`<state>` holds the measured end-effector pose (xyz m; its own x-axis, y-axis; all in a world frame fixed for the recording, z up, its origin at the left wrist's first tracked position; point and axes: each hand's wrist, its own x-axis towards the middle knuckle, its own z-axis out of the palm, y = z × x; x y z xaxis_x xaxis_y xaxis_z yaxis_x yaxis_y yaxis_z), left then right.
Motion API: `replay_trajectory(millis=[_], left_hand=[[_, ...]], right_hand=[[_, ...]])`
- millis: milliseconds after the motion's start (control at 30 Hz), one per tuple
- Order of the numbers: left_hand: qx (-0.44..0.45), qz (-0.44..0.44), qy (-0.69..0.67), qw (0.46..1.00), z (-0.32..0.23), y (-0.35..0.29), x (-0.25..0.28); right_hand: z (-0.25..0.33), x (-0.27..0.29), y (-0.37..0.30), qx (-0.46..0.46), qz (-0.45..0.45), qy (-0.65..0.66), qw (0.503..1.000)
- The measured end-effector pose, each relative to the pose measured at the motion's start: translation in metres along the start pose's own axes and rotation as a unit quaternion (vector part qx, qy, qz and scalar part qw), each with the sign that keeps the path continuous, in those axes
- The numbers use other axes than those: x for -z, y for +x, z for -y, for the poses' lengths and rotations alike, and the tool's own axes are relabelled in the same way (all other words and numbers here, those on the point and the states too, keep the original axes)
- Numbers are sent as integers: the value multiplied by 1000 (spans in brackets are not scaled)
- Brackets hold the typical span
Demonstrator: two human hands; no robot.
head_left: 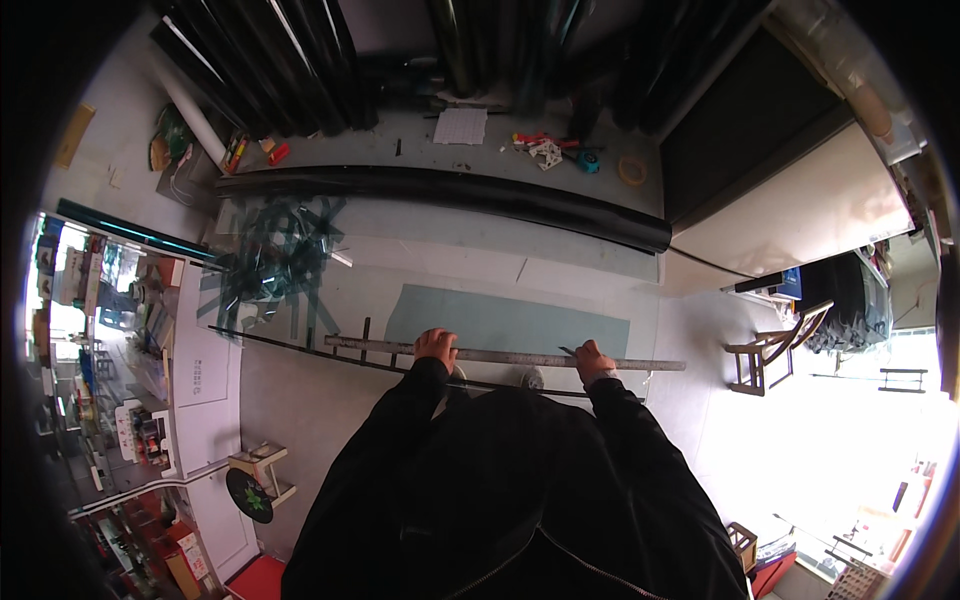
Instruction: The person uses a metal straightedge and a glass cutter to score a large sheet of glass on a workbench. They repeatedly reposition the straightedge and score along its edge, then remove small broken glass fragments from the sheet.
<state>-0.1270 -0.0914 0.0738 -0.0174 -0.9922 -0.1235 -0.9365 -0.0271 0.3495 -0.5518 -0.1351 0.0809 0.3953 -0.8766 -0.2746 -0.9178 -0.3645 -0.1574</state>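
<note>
A long, worn metal straightedge (510, 357) lies left to right across the near part of the glass-topped table (470, 262). My left hand (437, 346) is closed over its left part, fingers bent across the bar. Further right, my right hand (597, 361) grips a small, dark, pointed knife (567, 351), its tip toward the left beside the bar's far edge. Just beyond the bar lies a flat blue-green sheet of film (510, 317); its near edge runs close to the bar. My palms hide part of the bar and most of the knife's handle.
A tangle of dark film strips (275, 255) covers the table's left. Behind the sheet lies a long black roll (450, 193). Further back are white paper (460, 126), a tape ring (632, 171) and small tools. A wooden chair (775, 350) stands right, a stool (258, 482) lower left.
</note>
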Motion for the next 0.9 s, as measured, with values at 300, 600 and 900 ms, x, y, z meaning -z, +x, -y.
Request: replay_trajectory(millis=[300, 600, 900], left_hand=[[114, 2, 77, 991, -2, -33, 10], [127, 36, 78, 988, 9, -21, 16], [138, 50, 67, 987, 12, -11, 25]], right_hand=[[2, 12, -21, -25, 28, 56, 998], [0, 1, -14, -55, 42, 31, 997], [0, -4, -11, -65, 35, 25, 997]])
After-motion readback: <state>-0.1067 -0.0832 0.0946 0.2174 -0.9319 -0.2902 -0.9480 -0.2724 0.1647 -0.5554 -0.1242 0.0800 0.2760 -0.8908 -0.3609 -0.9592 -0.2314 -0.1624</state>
